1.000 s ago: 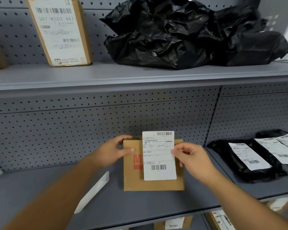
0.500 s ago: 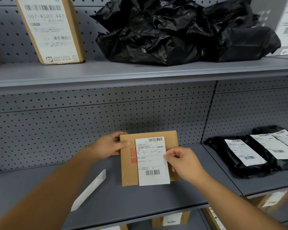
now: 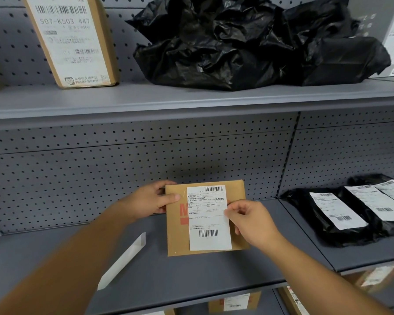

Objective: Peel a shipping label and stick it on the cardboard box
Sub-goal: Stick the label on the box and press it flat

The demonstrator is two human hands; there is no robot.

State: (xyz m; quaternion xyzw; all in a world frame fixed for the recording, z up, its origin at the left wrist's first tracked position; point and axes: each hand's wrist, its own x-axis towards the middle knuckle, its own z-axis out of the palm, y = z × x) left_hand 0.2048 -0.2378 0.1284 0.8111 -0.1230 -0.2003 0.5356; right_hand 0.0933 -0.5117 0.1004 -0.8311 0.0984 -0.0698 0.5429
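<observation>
Grey metal shelf (image 3: 214, 278): flat brown cardboard box (image 3: 175, 237), left hand (image 3: 150, 202) clamped on its edge; white barcoded shipping label (image 3: 208, 220) on it, pinched by right hand (image 3: 251, 221).

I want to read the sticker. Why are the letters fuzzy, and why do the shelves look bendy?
Head view: the shipping label shows sharp barcodes, but its small print is too tiny and soft to read; the wide-angle lens bows the upper shelf edge; the light is even, with soft sheen on the black plastic bags.
</observation>
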